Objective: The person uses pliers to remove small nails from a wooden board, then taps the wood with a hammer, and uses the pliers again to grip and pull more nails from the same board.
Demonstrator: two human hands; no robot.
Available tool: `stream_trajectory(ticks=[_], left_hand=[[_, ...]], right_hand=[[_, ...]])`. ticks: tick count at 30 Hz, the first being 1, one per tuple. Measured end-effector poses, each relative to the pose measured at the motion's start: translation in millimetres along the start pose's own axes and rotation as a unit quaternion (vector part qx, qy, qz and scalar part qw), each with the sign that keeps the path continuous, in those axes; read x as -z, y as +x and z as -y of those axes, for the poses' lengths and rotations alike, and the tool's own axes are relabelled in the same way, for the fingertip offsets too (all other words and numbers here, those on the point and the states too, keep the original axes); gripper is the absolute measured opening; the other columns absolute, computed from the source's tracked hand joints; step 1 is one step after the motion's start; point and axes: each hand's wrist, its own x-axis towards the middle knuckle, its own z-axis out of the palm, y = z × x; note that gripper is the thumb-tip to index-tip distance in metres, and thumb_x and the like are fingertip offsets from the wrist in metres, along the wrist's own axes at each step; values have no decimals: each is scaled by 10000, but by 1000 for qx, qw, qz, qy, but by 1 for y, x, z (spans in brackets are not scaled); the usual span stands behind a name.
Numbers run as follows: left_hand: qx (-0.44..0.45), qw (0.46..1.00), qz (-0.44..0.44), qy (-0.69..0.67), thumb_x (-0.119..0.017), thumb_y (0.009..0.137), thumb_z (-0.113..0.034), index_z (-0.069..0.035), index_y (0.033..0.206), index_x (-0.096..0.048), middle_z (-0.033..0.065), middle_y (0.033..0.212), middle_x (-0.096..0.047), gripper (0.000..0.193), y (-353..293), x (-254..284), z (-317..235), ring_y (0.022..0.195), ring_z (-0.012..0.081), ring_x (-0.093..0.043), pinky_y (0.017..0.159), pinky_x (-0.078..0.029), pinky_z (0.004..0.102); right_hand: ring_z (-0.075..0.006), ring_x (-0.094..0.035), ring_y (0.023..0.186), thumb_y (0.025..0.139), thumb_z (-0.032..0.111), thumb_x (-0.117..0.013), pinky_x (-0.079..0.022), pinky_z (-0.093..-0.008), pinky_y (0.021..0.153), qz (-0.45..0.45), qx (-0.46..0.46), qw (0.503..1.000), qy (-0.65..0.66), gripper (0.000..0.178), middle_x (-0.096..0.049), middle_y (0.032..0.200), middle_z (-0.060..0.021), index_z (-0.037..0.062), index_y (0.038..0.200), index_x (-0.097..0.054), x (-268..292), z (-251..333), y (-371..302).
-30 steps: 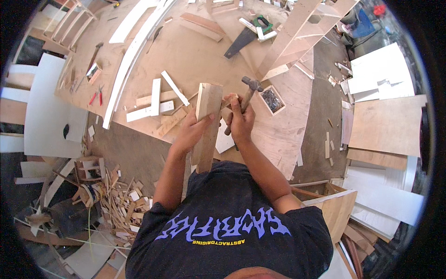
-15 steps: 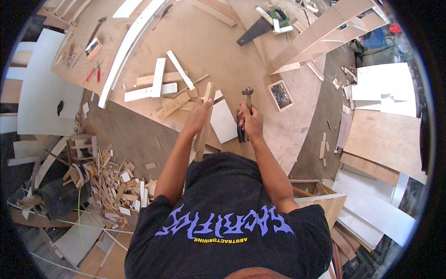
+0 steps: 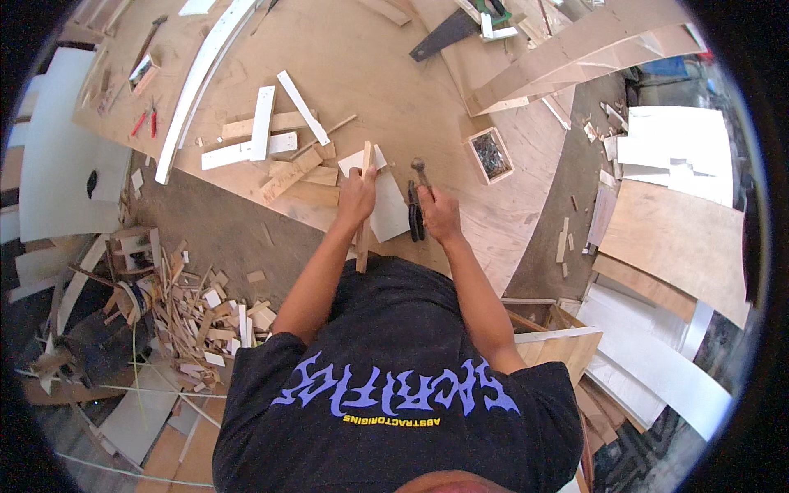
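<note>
My left hand (image 3: 357, 197) is closed around a narrow wooden strip (image 3: 362, 251), which points away from my body in front of my shirt. In my right hand (image 3: 441, 215) is a hammer (image 3: 419, 167), gripped by its handle with the metal head at the far end. Black-handled pliers (image 3: 416, 218) lie just left of that hand. A white board (image 3: 389, 215) rests on the worktable (image 3: 345, 66) between my two hands. Several white and bare wood pieces (image 3: 261, 123) are piled beyond my left hand. To the right sits a small wooden box of nails (image 3: 491, 156).
A handsaw (image 3: 445, 35) and a tall wooden frame (image 3: 567, 57) occupy the table's far right. Long white curved strips (image 3: 197, 90) and red-handled pliers (image 3: 145, 122) lie at the left. Offcuts (image 3: 197, 304) are heaped on the floor at left; boards (image 3: 670, 246) stack at right.
The hammer's head has come lower and tipped leftward in my right hand. My left hand still grips the strip, now more upright in view. The whole scene has shifted slightly.
</note>
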Motion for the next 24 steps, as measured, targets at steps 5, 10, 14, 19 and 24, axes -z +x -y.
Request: stream_trajectory(ticks=[5,10,14,19,24], left_hand=[[18,1000,-8,1,-440,1039,-476,101,1179,-562,423,1043,-608,606,1,-5,4,1033,552,-590,926,-455,565],[32,999,-4,2,-441,1042,-459,95,1171,-550,411,1011,-622,579,-3,-2,-4,1002,557,-602,895,-465,579],[34,999,-7,-5,-440,1045,-450,87,1138,-545,396,970,-636,554,-5,-2,-7,974,561,-610,876,-467,587],[14,1000,-20,4,-439,1046,-454,82,1106,-554,386,963,-643,552,-4,-2,-3,968,559,-611,862,-465,588],[31,999,-20,21,-431,1046,-464,82,1100,-563,385,962,-643,564,-7,-3,-7,967,551,-615,855,-465,586]], right_hand=[[-510,-624,840,1052,360,-463,-490,-560,703,-14,136,981,-140,415,-641,838,-290,10,1225,-603,-16,-9,5],[-489,-646,857,1051,315,-459,-497,-567,718,11,123,979,-161,349,-672,932,-273,50,1257,-555,-21,-18,14],[-488,-649,847,1044,301,-472,-511,-563,725,19,212,959,-187,306,-681,960,-258,71,1228,-555,-18,-16,30],[-472,-655,811,1046,296,-468,-517,-552,699,28,233,957,-172,290,-678,902,-229,94,1239,-549,-16,-25,41],[-461,-659,763,1049,302,-469,-512,-553,665,41,231,955,-182,279,-682,886,-213,89,1210,-549,-23,-39,47]])
